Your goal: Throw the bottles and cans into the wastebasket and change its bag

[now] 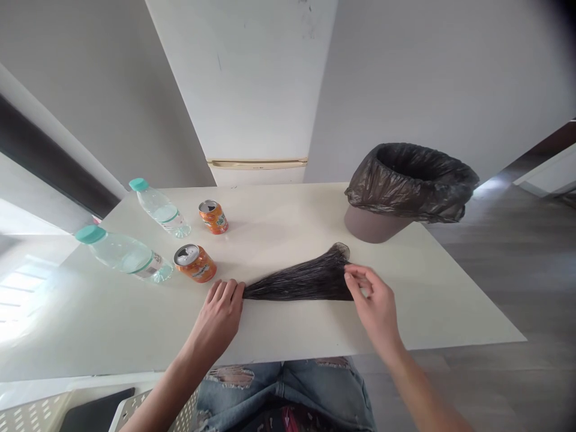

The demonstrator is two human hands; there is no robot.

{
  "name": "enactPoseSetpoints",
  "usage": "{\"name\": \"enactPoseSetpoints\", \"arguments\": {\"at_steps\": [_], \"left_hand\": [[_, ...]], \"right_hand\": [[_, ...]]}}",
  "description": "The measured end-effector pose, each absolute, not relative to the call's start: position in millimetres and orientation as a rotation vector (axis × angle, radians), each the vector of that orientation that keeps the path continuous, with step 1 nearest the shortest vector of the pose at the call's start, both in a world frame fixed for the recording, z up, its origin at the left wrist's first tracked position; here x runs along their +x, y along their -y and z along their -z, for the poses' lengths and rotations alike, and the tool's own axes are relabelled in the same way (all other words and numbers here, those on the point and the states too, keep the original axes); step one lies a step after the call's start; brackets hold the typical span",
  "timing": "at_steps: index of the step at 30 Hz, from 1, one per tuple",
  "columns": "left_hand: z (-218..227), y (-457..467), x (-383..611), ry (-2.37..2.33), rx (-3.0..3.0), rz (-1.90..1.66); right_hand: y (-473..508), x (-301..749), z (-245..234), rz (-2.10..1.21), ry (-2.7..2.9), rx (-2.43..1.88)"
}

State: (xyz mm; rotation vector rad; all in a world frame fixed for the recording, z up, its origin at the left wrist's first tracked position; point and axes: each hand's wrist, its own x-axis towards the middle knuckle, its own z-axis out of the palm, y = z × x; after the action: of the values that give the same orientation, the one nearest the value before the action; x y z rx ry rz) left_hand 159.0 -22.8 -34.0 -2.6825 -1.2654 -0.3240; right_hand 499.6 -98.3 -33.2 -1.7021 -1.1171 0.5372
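Note:
A black plastic bag (301,281) lies stretched sideways on the white table, bunched narrow at its left end and fanned out at its right. My left hand (224,306) is closed around the gathered left end, knuckles up. At the wide end, my right hand (372,294) pinches the bag's edge between thumb and fingers. Just beyond my left hand stands an orange soda can (195,263), its top opened. Behind it is a second orange can (213,217), also opened.
Two clear plastic bottles with green caps, one nearer (126,255) and one farther (161,210), are left of the cans. A brown bin (375,225) lined with a black bag (405,192) stands at the table's back right. A white fridge (252,78) is behind the table (288,333).

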Motion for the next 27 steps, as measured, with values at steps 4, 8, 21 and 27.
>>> {"name": "enactPoseSetpoints", "arguments": {"at_steps": [4, 8, 21, 27], "left_hand": [[13.3, 42.7, 174.8, 1.418, -2.742, 0.689], [-2.1, 63.8, 189.2, 1.397, -2.954, 0.868], [40.0, 18.4, 165.7, 1.176, -2.920, 0.363], [45.0, 7.1, 159.1, 1.148, -2.948, 0.326]], "right_hand": [[131.1, 432.5, 30.1, -1.524, 0.607, -1.242], [126.5, 382.6, 29.1, -1.854, 0.301, -0.670], [57.8, 510.5, 19.0, -0.917, 0.278, -0.762], [69.5, 541.4, 22.5, -0.865, 0.235, -0.755]]}}
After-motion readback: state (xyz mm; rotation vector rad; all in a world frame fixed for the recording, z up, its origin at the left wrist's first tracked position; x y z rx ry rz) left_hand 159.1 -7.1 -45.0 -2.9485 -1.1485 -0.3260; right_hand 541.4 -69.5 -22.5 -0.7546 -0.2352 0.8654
